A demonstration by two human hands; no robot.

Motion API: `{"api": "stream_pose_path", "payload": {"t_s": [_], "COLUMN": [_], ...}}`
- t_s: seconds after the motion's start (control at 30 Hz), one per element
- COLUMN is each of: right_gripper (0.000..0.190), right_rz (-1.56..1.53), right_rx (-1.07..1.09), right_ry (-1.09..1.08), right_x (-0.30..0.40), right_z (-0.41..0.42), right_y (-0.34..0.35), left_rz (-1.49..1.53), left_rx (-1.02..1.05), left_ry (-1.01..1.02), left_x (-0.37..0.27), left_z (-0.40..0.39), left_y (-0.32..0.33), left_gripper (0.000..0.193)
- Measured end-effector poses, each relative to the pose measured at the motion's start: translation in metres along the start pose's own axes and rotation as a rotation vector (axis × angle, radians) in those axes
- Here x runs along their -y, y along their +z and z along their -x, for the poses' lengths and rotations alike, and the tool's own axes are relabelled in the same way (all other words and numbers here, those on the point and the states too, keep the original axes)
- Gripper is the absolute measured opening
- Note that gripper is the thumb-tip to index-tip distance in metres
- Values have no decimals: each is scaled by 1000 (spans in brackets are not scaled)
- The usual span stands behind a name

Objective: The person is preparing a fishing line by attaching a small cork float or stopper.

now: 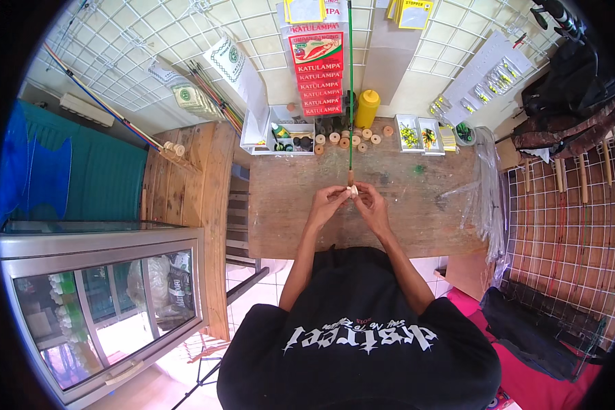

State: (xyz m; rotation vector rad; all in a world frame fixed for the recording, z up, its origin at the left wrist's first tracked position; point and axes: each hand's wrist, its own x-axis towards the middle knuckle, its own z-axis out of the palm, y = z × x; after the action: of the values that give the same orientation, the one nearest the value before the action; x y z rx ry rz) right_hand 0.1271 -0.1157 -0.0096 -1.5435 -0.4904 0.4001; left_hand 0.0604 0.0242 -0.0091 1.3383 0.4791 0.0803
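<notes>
Both my hands meet over the wooden table [287, 205]. My left hand [328, 201] and my right hand [370, 202] pinch a small pale wooden spool [352, 191] between their fingertips. The spool sits at the wooden handle [351, 177] of a thin green fishing rod [350, 92], which runs away from me over the table. Whether the spool is fixed to the handle cannot be told. Several round wooden spools [334, 138] lie around the rod at the back of the table, beside a yellow squeeze bottle [367, 108].
A white divided box [289, 151] with small bottles stands back left. Two white trays [409, 148] of small coloured tackle are back right, near clear plastic sleeves [484, 179] hanging over the right edge. Packets hang on the white wire grid [256, 23]. A glass cabinet [102, 312] stands left.
</notes>
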Motion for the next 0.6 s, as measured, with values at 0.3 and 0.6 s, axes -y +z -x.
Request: {"api": "stream_pose_path", "payload": {"t_s": [0.3,0.6], "right_gripper": [37,38], "right_rz": [354,416], "right_rx": [-106,-126], "right_ry": [-50,-55], "right_x": [16,25], "right_z": [-5,-7], "right_y": [4,9], "left_rz": [-124,-90], "left_rx": [5,-97], "left_ry": [7,90], "left_x": [-4,-16], "left_z": [-4,-2], "left_y": [1,8], "left_gripper": [30,22]}}
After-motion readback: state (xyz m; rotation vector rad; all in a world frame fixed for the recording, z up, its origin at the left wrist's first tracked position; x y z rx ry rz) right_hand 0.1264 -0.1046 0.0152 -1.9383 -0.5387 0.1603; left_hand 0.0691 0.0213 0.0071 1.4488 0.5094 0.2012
